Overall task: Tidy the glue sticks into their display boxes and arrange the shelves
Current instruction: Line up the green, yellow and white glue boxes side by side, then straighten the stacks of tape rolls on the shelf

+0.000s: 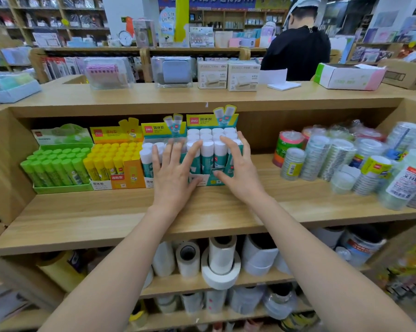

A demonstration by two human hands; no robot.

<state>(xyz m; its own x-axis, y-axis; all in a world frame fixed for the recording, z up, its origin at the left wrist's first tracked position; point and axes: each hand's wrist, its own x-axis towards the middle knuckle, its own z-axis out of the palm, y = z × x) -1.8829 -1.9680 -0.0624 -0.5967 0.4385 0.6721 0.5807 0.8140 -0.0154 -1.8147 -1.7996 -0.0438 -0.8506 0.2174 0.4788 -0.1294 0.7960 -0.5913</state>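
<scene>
Four display boxes of glue sticks stand in a row on the middle wooden shelf (pixel 106 219). From the left: a green box (pixel 58 161), a yellow box (pixel 117 161), a teal box (pixel 149 154) and a second teal box (pixel 214 149) full of white-capped sticks. My left hand (pixel 172 174) lies against the left front of that second teal box, fingers spread over its sticks. My right hand (pixel 235 167) clasps its right front corner, thumb on the front flap. The box sits slightly forward of the others.
Shrink-wrapped tape rolls (pixel 346 161) crowd the shelf's right part. White paper rolls (pixel 221 262) fill the lower shelf. Boxed goods (pixel 226 75) stand on the top counter. A person in black (pixel 298 49) stands behind the counter, back right.
</scene>
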